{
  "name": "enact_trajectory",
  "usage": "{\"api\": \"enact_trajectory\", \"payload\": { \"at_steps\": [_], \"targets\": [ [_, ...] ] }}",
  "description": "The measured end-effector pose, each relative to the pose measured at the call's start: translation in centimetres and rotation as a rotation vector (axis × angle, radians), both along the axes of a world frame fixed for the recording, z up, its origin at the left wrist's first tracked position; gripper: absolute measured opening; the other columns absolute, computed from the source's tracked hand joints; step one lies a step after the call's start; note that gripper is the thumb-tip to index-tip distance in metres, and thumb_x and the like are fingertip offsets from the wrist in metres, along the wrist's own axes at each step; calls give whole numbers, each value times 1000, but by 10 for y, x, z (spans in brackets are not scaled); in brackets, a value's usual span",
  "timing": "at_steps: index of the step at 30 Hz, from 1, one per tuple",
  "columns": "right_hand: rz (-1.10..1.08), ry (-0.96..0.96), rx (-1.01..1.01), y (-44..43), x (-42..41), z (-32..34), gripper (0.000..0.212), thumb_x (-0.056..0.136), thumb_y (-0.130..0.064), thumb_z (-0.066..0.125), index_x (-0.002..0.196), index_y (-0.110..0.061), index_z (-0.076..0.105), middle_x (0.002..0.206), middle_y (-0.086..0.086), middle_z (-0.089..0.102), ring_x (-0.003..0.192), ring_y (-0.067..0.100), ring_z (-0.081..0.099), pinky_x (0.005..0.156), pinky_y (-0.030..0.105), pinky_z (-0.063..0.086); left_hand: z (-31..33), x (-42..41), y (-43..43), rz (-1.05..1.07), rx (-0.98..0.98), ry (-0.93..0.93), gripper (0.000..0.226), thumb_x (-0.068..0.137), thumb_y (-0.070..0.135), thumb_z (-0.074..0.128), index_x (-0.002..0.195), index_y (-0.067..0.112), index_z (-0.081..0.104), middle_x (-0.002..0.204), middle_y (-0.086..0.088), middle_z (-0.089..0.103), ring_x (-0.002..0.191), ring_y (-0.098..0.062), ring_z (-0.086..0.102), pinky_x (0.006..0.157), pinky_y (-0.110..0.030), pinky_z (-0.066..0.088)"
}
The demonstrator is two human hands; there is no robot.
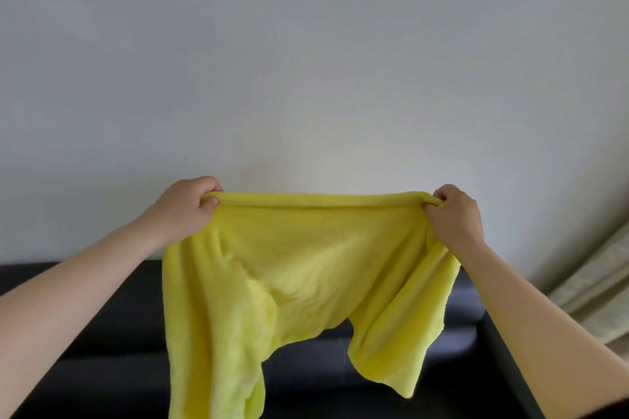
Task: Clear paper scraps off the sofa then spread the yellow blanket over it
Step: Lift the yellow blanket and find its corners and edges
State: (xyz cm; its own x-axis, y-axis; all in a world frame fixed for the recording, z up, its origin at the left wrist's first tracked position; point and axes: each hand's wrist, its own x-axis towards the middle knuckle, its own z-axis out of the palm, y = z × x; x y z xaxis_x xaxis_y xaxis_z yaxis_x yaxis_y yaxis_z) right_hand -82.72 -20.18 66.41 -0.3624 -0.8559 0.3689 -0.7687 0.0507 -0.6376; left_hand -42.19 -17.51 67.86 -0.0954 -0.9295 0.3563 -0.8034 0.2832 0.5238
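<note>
- Hanging above the dark sofa (pixel 102 350), the yellow blanket (pixel 306 265) droops from its stretched top edge.
- Left grip (pixel 185 211) clenches the blanket's top-left corner.
- Right grip (pixel 456 218) clenches its top-right corner, above the sofa.

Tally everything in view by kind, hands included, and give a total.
Bare hands: 2, the left hand and the right hand
Yellow fleece blanket: 1
Dark upholstered sofa: 1
Pale curtain: 1
Total: 5
</note>
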Motion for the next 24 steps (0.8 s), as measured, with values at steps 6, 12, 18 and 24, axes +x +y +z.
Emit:
{"api": "enact_trajectory", "payload": {
  "at_steps": [6, 12, 18, 24],
  "targets": [
    [38, 12, 93, 3, -3, -10, 5, 83, -9, 55, 85, -14, 55, 73, -3, 54, 70, 24, 52, 55, 29, 40, 0, 9, -2, -19, -34, -93, 18, 91, 5, 53, 86, 22, 56, 71, 0, 59, 63, -19, 53, 58, -20, 37],
    [36, 17, 50, 1, -1, -7, 7, 83, -8, 53, 87, -14, 55, 74, 0, 56, 70, 25, 52, 53, 28, 37, 0, 16, -13, 10, -51, -122, 16, 91, 6, 54, 87, 22, 56, 72, -2, 58, 65, -23, 51, 57, -28, 34],
    [-26, -26, 12, 3, -6, -7, 6, 85, -11, 53, 89, -14, 55, 74, 0, 56, 73, 27, 54, 53, 29, 37, -2, 18, -1, -104, -232, -116, 11, 93, 12, 50, 95, 14, 60, 74, -1, 61, 61, -18, 55, 56, -26, 41],
    [-63, -28, -227, 13, -4, 0, 7, 84, -8, 53, 88, -13, 51, 69, 2, 55, 67, 27, 50, 55, 32, 36, 6, 13, 16, -243, -206, -152, 12, 88, 27, 40, 91, 36, 48, 65, 9, 53, 58, -9, 51, 56, -24, 37]
  ]
}}
